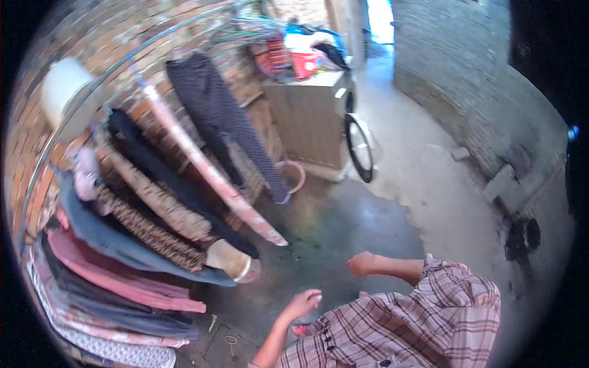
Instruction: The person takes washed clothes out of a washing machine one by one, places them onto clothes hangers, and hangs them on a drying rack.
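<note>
My left hand (302, 304) is held low in front of my plaid shirt (392, 325), its fingers loosely bent and slightly apart, with nothing seen in it. Farther to the right, my right hand (362, 264) hangs over the wet floor with its fingers curled in; no object shows in it. Neither hand touches the hanging clothes. Nearest to my left hand are a beige garment end (232, 260) and a pink garment (123, 270). Leopard-patterned cloth (150, 230), a blue garment (110, 230) and dark patterned trousers (227, 122) hang alongside.
A metal rail (67, 116) runs along the brick wall, with a white hat-like object (66, 95) on it. Behind stands a cabinet (307, 126) topped with bags, beside a black-rimmed wheel (359, 148). A pink basin (297, 176) sits nearby. Blocks (500, 183) lie along the right wall.
</note>
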`<state>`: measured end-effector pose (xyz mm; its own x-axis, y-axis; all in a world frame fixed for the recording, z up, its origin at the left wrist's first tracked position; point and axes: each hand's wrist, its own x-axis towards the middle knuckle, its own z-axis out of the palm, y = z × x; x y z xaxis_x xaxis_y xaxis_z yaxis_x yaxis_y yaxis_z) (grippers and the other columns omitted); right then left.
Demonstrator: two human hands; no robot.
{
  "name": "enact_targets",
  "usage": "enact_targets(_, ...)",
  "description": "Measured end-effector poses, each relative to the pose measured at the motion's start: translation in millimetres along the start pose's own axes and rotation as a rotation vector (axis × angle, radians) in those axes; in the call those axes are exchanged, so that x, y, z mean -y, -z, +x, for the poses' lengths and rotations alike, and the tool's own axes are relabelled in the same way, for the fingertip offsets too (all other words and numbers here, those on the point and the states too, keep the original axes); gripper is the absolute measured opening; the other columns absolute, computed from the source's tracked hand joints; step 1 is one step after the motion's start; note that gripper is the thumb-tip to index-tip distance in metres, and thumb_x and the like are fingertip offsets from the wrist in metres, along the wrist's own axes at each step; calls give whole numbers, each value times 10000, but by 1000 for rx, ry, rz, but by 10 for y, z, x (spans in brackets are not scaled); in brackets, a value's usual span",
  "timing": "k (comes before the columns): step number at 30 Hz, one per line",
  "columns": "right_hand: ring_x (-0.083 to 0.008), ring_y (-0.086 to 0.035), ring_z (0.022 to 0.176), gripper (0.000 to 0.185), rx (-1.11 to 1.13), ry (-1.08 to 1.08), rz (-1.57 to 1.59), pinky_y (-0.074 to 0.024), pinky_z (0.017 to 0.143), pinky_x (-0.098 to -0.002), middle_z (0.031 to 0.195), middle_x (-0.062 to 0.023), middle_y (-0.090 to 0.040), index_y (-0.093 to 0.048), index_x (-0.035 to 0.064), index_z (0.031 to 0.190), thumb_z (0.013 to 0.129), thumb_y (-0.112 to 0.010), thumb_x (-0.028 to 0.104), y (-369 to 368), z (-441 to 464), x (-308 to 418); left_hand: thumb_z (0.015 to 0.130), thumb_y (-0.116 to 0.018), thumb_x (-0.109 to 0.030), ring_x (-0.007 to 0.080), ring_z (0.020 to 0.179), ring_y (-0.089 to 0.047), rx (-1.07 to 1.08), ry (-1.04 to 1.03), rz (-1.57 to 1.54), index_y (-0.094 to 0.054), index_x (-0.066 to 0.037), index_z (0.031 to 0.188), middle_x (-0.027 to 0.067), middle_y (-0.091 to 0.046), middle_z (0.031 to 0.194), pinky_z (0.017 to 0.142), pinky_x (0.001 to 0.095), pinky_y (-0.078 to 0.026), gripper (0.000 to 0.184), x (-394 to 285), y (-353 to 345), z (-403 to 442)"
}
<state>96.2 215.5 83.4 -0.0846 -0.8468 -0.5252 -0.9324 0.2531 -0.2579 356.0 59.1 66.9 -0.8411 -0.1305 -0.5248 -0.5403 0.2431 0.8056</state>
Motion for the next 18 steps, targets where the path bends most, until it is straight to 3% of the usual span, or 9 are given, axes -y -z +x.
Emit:
enact_targets(2, -363, -651, 851, 271, 54, -85, 67, -526, 680, -468, 893, -183, -670, -645, 44, 939, 794, -571, 262, -365, -252, -438, 930, -530, -288, 130, 873, -614, 109, -34, -204, -502, -53, 1278, 62, -647, 1025, 750, 265, -497, 420, -601, -92, 305)
enact_targets(6, -369, -647, 857, 315, 88, -200, 225, -523, 705, -469, 901, -191, -668, -644, 36, 971, 833, -580, 311, -1016, -817, -858, 916, -547, -303, 118, 841, -598, 296, 85, -35, -521, -76, 1264, 35, -633, 1002, 665, 266, -507, 415, -1138, -177, 999)
enact_targets(7, -371, -630, 922, 372, 165, -256, 293, -508, 777, -460, 969, -204, -658, -633, 43, 1047, 839, -599, 350, -1118, -911, -909, 906, -564, -318, 125, 814, -604, 331, 62, -72, -538, -76, 1245, 38, -640, 992, 626, 279, -510, 417, -1222, -193, 1198)
enact_targets(9, -370, -609, 980, 391, 101, -308, 441, -491, 827, -451, 1030, -206, -643, -616, 55, 1103, 839, -603, 344, -1250, -1155, -994, 917, -551, -310, 130, 803, -612, 358, 6, 48, -564, -65, 1207, 52, -652, 979, 654, 276, -508, 380, -1486, -162, 1539)
enact_targets(11, -365, -568, 1072, 444, 130, -388, 554, -464, 888, -444, 1147, -207, -602, -575, 72, 1195, 839, -609, 334, -1162, -1339, -1019, 928, -534, -290, 133, 814, -618, 397, -53, 125, -574, -57, 1185, 65, -654, 991, 691, 273, -503, 349, -1676, -117, 1911)
enact_targets(14, -351, -550, 1113, 409, 191, -488, 648, -450, 914, -430, 1192, -180, -588, -569, 99, 1214, 862, -564, 307, -1059, -1548, -1168, 921, -533, -278, 146, 826, -624, 455, -184, 272, -576, -49, 1172, 73, -653, 1007, 708, 282, -502, 343, -2328, -45, 2367)
enact_targets(17, -387, -612, 975, 349, 26, -607, 845, -492, 807, -458, 1033, -237, -636, -637, 6, 1034, 792, -604, 254, -614, -1693, -1342, 932, -525, -281, 142, 851, -617, 457, -168, 252, -553, -61, 1197, 56, -644, 1017, 736, 290, -500, 345, -2749, 95, 2955)
enact_targets(18, -384, -604, 995, 362, 16, -605, 873, -486, 824, -455, 1056, -236, -628, -630, 8, 1059, 796, -600, 254, -629, -1555, -1504, 943, -523, -288, 136, 862, -612, 451, -168, 279, -536, -70, 1220, 46, -641, 1018, 743, 290, -500, 353, -2851, 175, 3164)
